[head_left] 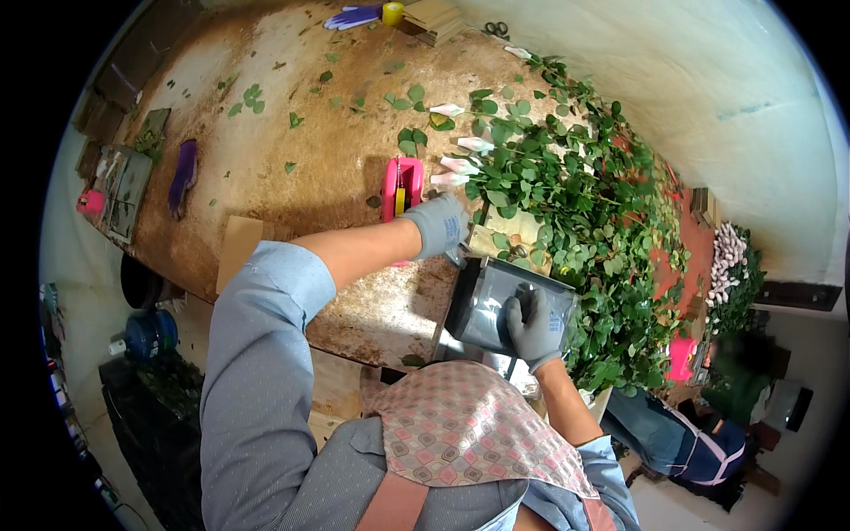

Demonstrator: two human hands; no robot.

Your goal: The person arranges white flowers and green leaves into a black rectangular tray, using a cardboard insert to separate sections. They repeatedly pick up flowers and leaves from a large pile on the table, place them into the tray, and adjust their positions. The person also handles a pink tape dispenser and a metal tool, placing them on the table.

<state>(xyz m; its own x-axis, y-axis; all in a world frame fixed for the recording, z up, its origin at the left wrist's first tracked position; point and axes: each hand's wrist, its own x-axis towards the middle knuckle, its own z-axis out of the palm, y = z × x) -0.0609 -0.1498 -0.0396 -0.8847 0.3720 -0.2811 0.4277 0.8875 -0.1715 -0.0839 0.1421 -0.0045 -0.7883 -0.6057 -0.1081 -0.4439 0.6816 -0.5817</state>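
Observation:
My left hand (440,226), in a grey glove, is over the worktable beside the pink tray (389,188). Its fingers are curled, and whatever is under them is hidden. A yellow-handled tool (400,196) lies in the tray. Just right of that hand stands a dark open box (459,305) with a stack of clear plastic sheets (485,317) on it. My right hand (537,329), also in a grey glove, rests on the sheets with its thumb apart from the fingers. Several pale pink roses (460,166) lie beyond my left hand, heads pointing left.
A thick heap of leafy rose stems (593,212) covers the table's right side. Cardboard (237,250) lies at the near left edge, a purple glove (183,177) farther left. At the far edge are scissors (496,29). A bundle of pale roses (728,257) sits far right.

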